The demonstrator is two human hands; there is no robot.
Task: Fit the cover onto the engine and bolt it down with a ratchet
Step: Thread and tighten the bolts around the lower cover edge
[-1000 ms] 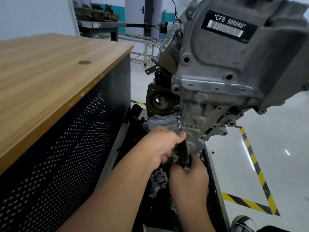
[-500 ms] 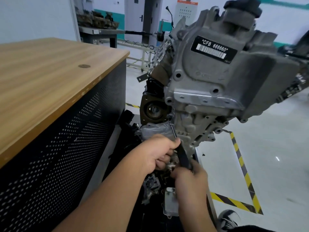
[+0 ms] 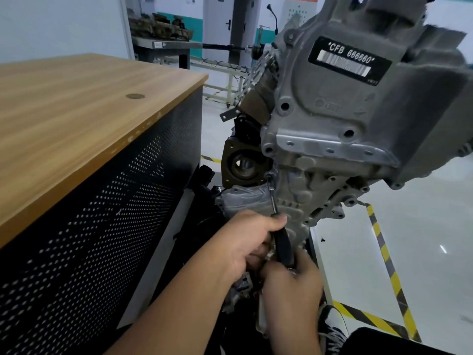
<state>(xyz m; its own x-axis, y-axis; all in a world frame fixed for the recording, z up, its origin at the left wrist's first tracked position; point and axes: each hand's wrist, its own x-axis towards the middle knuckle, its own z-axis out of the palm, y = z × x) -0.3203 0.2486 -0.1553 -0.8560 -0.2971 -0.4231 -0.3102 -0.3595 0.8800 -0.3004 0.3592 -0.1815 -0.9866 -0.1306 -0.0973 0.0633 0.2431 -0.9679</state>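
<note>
The grey engine (image 3: 332,119), labelled CFB 666660, hangs tilted on its stand. Its ribbed grey cover (image 3: 304,185) lies against the lower front face. A ratchet (image 3: 282,242) with a black handle and thin steel shaft runs up to a bolt near the cover's left edge. My left hand (image 3: 249,239) is closed around the top of the handle where the shaft begins. Just below it, my right hand (image 3: 293,285) grips the handle's lower end. The hands hide the lower engine parts.
A wooden-topped cabinet (image 3: 84,119) with black perforated sides stands close on the left. Yellow-black floor tape (image 3: 384,254) marks the floor at right. A shoe (image 3: 332,329) shows at the bottom. A workbench with parts (image 3: 161,42) stands far back.
Both hands stay on the ratchet, whose head remains at the same bolt. The view has shifted, and the handle leans slightly more to the right at the bottom.
</note>
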